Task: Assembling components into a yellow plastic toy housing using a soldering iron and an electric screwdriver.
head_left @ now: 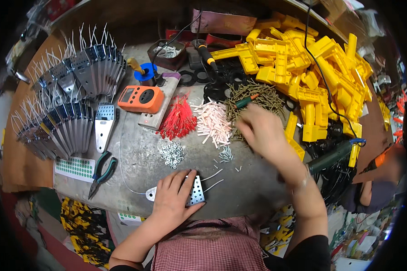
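Note:
My left hand [172,194] lies over a perforated metal plate [197,192] near the table's front edge, fingers along its far side and thumb at its near edge. Two short white wires [215,183] stick out of the plate's right end. A rounded tab with a hole [151,194] shows left of the hand. My right hand [260,133] is at the near edge of a pile of brass-coloured screws [257,92], its fingers curled together; what they hold, if anything, is hidden. Just beyond its knuckles lies a green tool with an orange tip [244,102].
Beyond my hands lie nuts [172,154], small screws [226,154], red parts [178,119] and pale pink sleeves [213,122]. Pliers [103,175], an orange multimeter [141,99] and stacked metal plates [63,124] stand left. Yellow housings [312,67] heap up right, with a hanging black cable [321,67].

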`<state>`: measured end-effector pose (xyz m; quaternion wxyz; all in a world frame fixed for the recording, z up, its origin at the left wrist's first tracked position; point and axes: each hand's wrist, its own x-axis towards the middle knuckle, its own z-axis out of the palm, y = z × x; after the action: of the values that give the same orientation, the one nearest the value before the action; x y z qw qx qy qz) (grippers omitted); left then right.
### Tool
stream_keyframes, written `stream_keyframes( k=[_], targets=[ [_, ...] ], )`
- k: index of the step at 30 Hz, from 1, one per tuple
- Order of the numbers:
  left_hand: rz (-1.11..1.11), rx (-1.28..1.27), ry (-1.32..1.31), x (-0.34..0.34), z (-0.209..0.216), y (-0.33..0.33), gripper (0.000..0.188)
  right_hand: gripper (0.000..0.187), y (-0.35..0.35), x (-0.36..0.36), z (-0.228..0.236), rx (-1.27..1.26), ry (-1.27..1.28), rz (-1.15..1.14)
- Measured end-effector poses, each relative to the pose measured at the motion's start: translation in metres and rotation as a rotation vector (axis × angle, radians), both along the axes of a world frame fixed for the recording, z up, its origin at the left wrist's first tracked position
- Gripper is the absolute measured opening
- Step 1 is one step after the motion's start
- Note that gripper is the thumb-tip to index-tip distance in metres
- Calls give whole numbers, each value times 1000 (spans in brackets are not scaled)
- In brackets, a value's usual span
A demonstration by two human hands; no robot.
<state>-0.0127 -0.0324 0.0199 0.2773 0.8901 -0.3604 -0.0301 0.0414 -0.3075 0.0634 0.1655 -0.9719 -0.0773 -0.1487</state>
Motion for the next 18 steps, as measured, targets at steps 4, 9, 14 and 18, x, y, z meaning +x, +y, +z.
stream_keyframes(
  k=[4,9,14,18],
  targets=[
    [-41,24,-44,2,3,-11,83,13,-8,91,-36,-171,-47,-17],
    [-48,-11,-13,2,-2,-10,80,17,-2,128,-54,-383,41,-15],
    [-26,-50,40,7,6,0,78,14,1,71,-14,-83,-269,44],
    [-64,-118,215,12,29,10,79,12,11,-21,-17,438,3,280]
  ],
)
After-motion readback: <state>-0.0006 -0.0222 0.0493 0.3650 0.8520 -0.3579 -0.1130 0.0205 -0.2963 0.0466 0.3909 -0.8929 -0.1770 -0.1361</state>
